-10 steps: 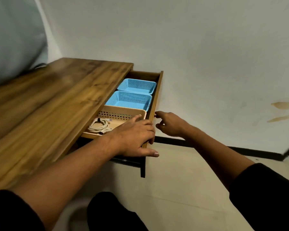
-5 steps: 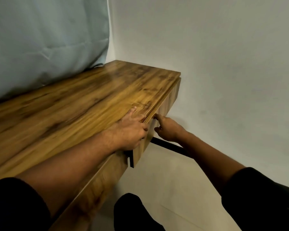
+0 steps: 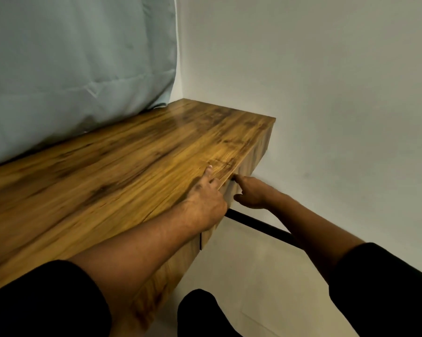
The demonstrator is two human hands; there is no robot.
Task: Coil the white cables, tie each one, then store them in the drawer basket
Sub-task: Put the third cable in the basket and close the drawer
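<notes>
Head view. A wooden worktop stands in a corner, with a pale blue curtain behind it and a white wall to its right. The drawer front lies flush under the worktop's front edge, closed, so the white cables and the basket are hidden from view. The left hand rests at that edge, its index finger straight on the wood and the remaining fingers bent down over the edge, gripping nothing. The right hand touches the drawer front with an extended index finger, thumb spread below, holding nothing. A black bar runs beneath the drawer, above the pale floor. Both forearms emerge from black sleeves.
</notes>
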